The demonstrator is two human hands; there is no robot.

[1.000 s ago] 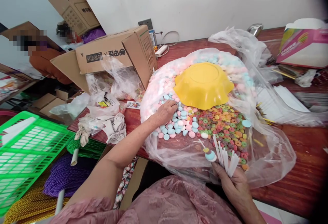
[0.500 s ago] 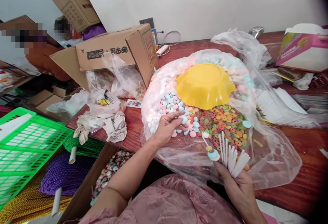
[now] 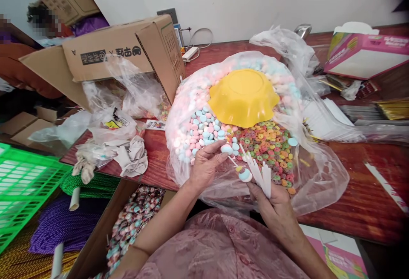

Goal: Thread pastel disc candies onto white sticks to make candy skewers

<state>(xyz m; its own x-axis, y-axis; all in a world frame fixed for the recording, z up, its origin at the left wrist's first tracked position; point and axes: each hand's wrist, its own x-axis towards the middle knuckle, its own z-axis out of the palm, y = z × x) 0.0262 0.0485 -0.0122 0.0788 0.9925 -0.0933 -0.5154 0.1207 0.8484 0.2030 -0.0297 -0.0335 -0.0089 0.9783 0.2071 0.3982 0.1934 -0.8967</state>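
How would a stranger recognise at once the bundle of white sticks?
On the red table lies a clear bag of sweets. Over its near side, the right hand grips the sticks: a white bundle, long and straight among round sweets.

Left edge cuts off the green basket [image 3: 38, 167]; yellow bowl [image 3: 244, 96] hides what's beneath; right hand [image 3: 277, 205] partly covers the white sticks [image 3: 260, 174]
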